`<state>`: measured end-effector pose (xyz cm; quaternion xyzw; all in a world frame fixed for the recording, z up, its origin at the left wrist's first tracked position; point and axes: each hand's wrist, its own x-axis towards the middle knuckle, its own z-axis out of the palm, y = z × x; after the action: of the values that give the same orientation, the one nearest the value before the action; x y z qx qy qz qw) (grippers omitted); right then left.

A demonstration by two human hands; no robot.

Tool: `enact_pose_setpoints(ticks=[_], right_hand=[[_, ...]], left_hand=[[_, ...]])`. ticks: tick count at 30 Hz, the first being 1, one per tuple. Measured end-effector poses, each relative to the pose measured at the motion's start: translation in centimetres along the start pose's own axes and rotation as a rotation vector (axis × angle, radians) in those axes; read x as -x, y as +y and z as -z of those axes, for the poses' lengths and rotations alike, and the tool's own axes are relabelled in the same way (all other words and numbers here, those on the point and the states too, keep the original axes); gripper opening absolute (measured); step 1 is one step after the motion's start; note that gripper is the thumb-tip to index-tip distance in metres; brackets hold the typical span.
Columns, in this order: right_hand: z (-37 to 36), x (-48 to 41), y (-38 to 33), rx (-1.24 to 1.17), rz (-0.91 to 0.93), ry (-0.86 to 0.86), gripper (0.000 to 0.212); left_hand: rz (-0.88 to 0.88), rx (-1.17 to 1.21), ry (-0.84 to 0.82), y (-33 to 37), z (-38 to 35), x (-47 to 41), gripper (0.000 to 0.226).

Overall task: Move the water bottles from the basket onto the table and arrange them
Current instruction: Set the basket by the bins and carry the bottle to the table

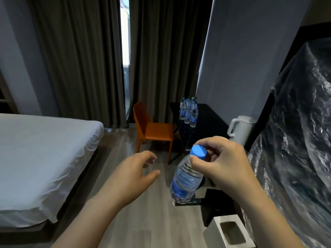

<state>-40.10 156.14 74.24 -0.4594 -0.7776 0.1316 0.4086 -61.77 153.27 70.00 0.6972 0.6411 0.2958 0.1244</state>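
My right hand (223, 163) grips a clear water bottle (186, 179) by its neck, just under the blue cap; the bottle has a blue label and hangs tilted above the floor. My left hand (132, 172) is held out to the left of it, fingers apart and holding nothing. Several more water bottles (189, 111) with blue labels stand grouped at the far end of a black table (209, 122) along the right wall. No basket is in view.
A white kettle (240, 129) stands on the table nearer to me. An orange chair (152, 131) sits left of the table. A white bed (41, 154) fills the left side. A plastic-wrapped bulk (295, 140) rises on the right, with a white tissue box (227, 233) below it.
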Motion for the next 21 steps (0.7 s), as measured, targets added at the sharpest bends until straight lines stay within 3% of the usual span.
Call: enact_pose_setpoints(ticks=[21], right_hand=[[-11.2,-25.9,12.0,0.104,-0.222,0.115,0.016]], left_hand=[[-0.189,0.133,-0.134,-12.9,-2.1,-34.6,0.035]])
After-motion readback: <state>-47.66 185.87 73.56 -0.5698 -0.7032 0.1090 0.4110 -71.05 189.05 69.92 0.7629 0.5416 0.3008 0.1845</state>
